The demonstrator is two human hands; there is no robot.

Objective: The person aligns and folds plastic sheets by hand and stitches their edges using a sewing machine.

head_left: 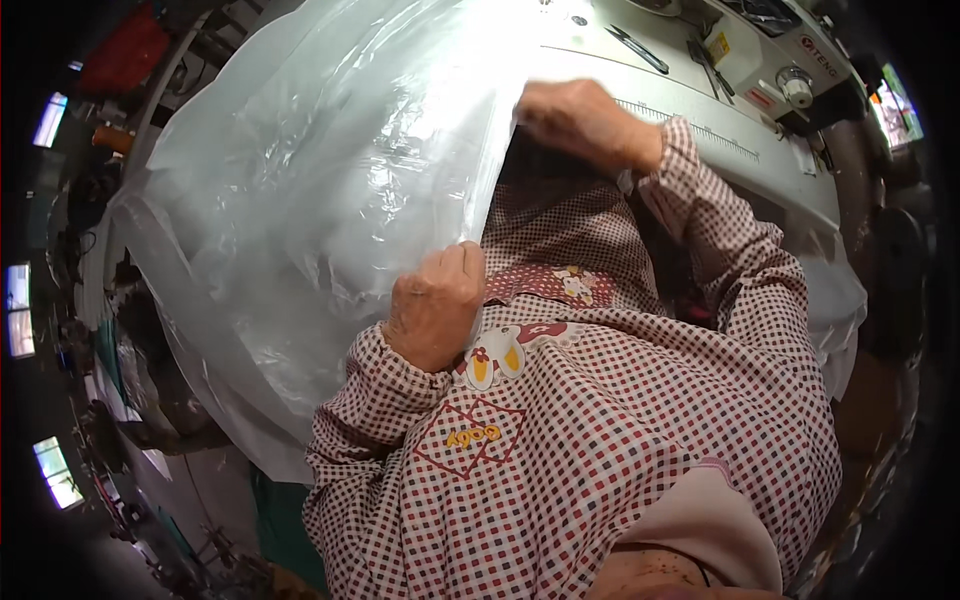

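Observation:
A large sheet of clear, glossy plastic film [330, 180] spreads over the left part of the worktable and hangs down its left side. Its right edge is pulled into a straight line between my two hands. My left hand [437, 305] is closed on the near end of that edge, close to my body. Farther off, my right hand [580, 120] pinches the far end of the same edge, its fingertips partly lost in glare. Whether the film is one layer or folded over, I cannot tell.
A white sewing machine [775, 60] with a dial stands at the far right of the table. Small scissors or snips [708, 72] and a dark slim tool [638, 48] lie beside it. A printed ruler scale [700, 132] runs along the table's near edge. More clear plastic [838, 310] hangs at the right.

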